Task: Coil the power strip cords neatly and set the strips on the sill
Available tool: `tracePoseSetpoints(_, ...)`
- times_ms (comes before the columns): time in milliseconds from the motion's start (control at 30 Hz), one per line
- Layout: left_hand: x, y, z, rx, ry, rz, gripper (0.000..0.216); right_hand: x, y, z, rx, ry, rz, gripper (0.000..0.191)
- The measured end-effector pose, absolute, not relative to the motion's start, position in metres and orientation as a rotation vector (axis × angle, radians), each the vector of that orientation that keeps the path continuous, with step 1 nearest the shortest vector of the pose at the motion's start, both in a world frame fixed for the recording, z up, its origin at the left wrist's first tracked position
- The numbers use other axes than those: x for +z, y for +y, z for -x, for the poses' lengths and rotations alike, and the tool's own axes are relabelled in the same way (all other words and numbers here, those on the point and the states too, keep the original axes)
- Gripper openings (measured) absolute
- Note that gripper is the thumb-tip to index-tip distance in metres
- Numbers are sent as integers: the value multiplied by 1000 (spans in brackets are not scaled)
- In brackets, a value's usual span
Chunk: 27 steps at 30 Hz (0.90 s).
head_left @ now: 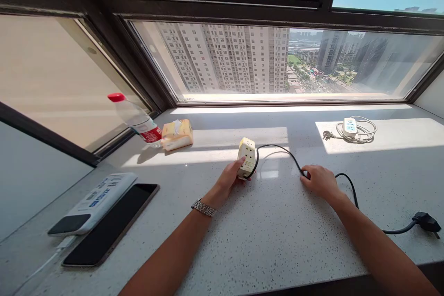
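- At far left, a white rectangular power bank with a dark display panel [93,203] lies on the pale speckled stone counter [263,245]; a black flat phone [111,225] lies alongside it, with a white cable [45,263] at their near end.
- Next, a clear plastic bottle with a red cap and red label [137,120] stands close beside a yellow soft pack of tissues [177,135].
- My left hand [229,176] is closed around the lower part of a cream block-shaped socket unit [246,152], thumb on its socketed face. The unit is near mid-counter; whether it bears on the surface, I cannot tell.
- A black flexible cord [281,147] arches from the unit's lower end to my right hand [321,182], which pinches it between thumb and curled fingers.
- Beyond, a small white socket strip [350,127] sits within its coiled pale cord [370,130].
- At far right, past my forearm, the black cord ends in a black moulded plug [426,222] on the counter.
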State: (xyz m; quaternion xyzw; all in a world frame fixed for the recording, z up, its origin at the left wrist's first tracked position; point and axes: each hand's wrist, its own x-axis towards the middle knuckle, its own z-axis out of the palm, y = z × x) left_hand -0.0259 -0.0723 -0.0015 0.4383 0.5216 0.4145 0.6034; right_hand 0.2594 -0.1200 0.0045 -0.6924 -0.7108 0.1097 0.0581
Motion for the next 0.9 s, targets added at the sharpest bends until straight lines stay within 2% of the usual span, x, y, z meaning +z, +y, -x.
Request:
tracePoseSetpoints(133,-4,-74,28,807,1209,-1186,49,2,-110,-282,297,-2057,2165,31)
tracePoseSetpoints(333,-1,-89,16,534,1085,-1404,40,-16,-80,-335,-108,-1642,2343,34)
tracePoseSetpoints(433,-1,-99,-1,388,1060,-1486,37,-26,-67,-355,-38,-1471,2252,36)
tracePoseSetpoints(667,2,-117,-59,-147,904,-1592,50,-32,-37,-375,-90,-1423,2168,59)
tracePoseSetpoints(800,0,-119,-78,-126,886,-1575,47,-29,-13,-382,-18,-1518,2325,67)
tracePoseSetpoints(900,0,-119,-80,-103,912,-1592,49,-28,3,-388,35,-1506,2378,62)
